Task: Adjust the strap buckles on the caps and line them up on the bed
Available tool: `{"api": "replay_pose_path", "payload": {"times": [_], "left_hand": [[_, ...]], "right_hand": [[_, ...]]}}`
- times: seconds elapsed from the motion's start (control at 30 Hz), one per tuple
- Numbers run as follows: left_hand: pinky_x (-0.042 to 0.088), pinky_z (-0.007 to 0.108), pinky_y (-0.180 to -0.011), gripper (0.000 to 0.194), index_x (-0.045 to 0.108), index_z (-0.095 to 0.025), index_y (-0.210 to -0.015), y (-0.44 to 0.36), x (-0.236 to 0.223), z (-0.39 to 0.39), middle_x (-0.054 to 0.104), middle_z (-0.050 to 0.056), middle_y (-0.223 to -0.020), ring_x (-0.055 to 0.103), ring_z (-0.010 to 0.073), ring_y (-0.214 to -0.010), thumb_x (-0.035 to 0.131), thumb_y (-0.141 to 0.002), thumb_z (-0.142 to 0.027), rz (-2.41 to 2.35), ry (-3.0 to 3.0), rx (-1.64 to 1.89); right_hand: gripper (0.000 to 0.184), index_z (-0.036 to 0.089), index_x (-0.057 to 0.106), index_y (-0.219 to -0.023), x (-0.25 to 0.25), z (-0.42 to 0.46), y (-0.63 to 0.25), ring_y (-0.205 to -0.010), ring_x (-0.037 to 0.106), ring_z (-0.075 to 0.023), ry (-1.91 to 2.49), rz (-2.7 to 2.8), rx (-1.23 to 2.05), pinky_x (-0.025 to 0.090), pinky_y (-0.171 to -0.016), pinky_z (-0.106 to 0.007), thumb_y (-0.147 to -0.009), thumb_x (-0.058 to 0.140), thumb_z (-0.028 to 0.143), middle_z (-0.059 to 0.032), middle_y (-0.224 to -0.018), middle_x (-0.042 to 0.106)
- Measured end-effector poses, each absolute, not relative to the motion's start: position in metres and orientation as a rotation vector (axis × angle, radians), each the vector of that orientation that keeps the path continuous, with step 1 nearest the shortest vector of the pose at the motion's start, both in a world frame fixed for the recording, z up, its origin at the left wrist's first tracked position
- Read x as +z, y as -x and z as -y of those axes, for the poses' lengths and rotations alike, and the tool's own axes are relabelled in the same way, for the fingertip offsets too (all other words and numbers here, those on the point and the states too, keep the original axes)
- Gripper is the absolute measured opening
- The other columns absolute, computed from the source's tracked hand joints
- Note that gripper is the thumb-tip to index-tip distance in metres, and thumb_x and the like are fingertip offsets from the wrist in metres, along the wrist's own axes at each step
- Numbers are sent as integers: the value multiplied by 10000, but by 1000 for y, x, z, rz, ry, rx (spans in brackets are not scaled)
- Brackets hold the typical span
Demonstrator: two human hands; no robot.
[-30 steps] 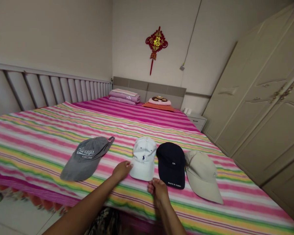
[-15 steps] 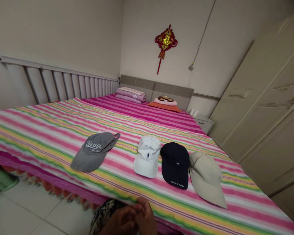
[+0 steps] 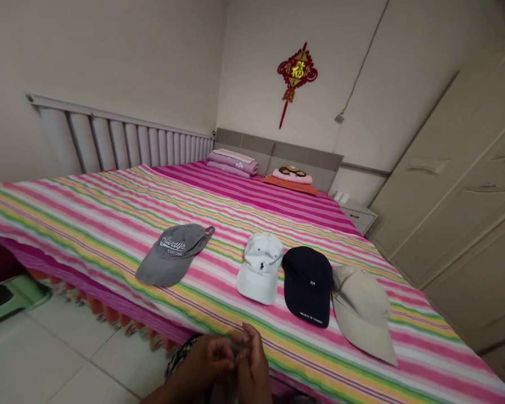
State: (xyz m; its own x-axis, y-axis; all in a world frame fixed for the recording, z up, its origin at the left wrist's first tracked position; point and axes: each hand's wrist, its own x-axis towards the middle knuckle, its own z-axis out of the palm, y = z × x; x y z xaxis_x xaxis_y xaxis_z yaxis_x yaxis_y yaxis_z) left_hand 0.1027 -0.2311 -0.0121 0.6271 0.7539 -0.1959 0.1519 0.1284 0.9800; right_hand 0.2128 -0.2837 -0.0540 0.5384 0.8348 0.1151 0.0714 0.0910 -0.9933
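Observation:
My left hand (image 3: 214, 359) and my right hand (image 3: 253, 362) meet at the near edge of the bed, low in the head view. Their fingers are curled and the fingertips touch; no object shows in them. Beyond them, several caps lie on the striped sheet (image 3: 88, 213). Furthest left is a grey cap (image 3: 172, 255) with white lettering, its back strap pointing right. A white cap (image 3: 261, 269) with a small dark emblem sits nearer the middle. Right of it is a black cap (image 3: 308, 286), and a beige cap (image 3: 364, 311) lies against its right side. Neither hand touches a cap.
Folded purple bedding (image 3: 233, 163) and a pink pillow (image 3: 292, 175) on orange cloth lie by the headboard (image 3: 307, 157). A radiator (image 3: 126, 137) runs along the left wall. A green stool (image 3: 17, 300) stands at lower left. A nightstand (image 3: 357, 216) and wardrobe (image 3: 450, 224) are right.
The view has swung slightly left, so the caps and room appear further right. My hands stay together and show a little higher in the frame. The caps lie as before.

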Motion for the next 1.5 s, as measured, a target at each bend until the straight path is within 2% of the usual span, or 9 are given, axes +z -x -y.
{"api": "replay_pose_path", "payload": {"times": [0.17,0.33,0.43,1.0,1.17,1.33,1.43,1.5], "left_hand": [[355,210,-501,75,555,-128,-596,-98,-11,222,542,-19,-524,487,114,-513,501,-564,-169,-893,-1508,513],[342,192,-504,89,556,-126,-608,-96,-7,211,533,-27,-538,473,100,-531,482,-607,-177,-864,-1605,538],[312,186,-474,79,528,-129,-590,-95,-6,208,525,-28,-521,453,92,-507,472,-616,-179,-854,-1628,532],[320,202,-512,52,454,-170,-627,-86,4,206,559,-16,-560,492,113,-546,433,-673,-183,-873,-1886,522],[342,198,-466,22,461,-163,-654,-82,3,207,522,-44,-554,500,96,-476,475,-660,-178,-802,-1587,576],[406,190,-465,109,499,-143,-698,-56,-5,183,543,-32,-551,526,89,-461,580,-681,-215,-980,-881,952],[472,207,-534,47,506,-134,-724,-31,-13,159,583,13,-593,580,104,-525,528,-727,-92,-1096,-373,1213],[484,201,-539,112,488,-135,-695,-15,-15,143,575,18,-587,581,96,-519,462,-761,-49,-1160,-206,1294]], "right_hand": [[426,179,485,-1123,-40,277,-213,-783,588,-206,1413,921,770,458,-672,-304,-707,466,268,-73,-908,611],[430,172,453,-1152,-24,269,-214,-904,573,-228,1419,1015,788,446,-765,-337,-735,469,275,-94,-967,599],[425,170,458,-1147,-22,266,-213,-864,587,-225,1414,1019,787,454,-755,-340,-731,472,256,-93,-953,604],[426,195,518,-1088,-17,256,-204,-728,599,-189,1366,910,799,465,-625,-284,-663,507,217,-65,-892,625],[415,188,488,-1061,-4,254,-210,-626,558,-161,1393,850,820,451,-566,-279,-650,503,245,-63,-913,601],[441,184,495,-1025,-4,256,-219,-655,539,-169,1421,821,762,433,-576,-270,-586,502,212,-28,-801,592],[433,183,509,-1005,-9,260,-224,-717,554,-181,1429,814,768,430,-640,-278,-574,491,223,-29,-794,603],[430,184,512,-996,-13,263,-226,-766,562,-186,1414,799,801,428,-691,-283,-570,485,238,-34,-808,613]]}}
